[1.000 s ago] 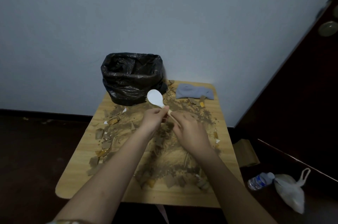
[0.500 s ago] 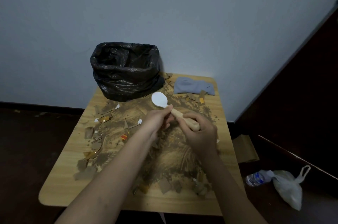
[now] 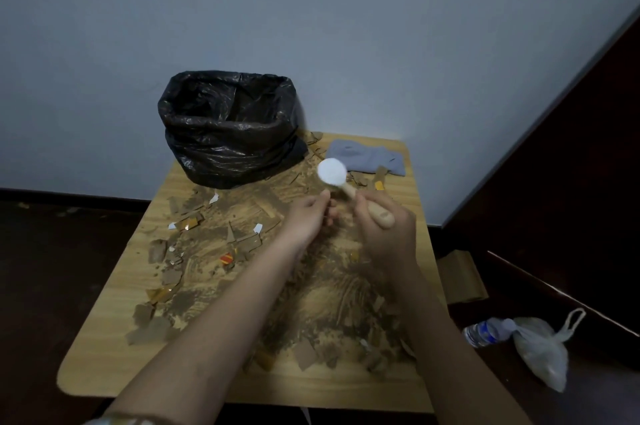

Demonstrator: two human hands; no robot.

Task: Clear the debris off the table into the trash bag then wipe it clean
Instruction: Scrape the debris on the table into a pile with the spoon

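Debris (image 3: 242, 251) of brown dirt, torn cardboard scraps and bits of white and coloured paper lies spread over most of my wooden worktop (image 3: 104, 338). My right hand (image 3: 384, 234) is curled round the wooden handle of a spoon (image 3: 334, 173), whose white bowl points up and away toward the far edge. My left hand (image 3: 306, 216) hovers just beside the spoon's neck with its fingers loosely bent, holding nothing that I can make out. Both hands sit above the dirt near the middle of the worktop. At the far left corner stands the black trash bag (image 3: 228, 133), mouth open, against the wall. At the far right corner lies a folded grey cloth (image 3: 367, 156), with cardboard scraps touching its near edge. On the floor to my right lie a plastic bottle (image 3: 483, 331) and a white plastic bag (image 3: 540, 352).
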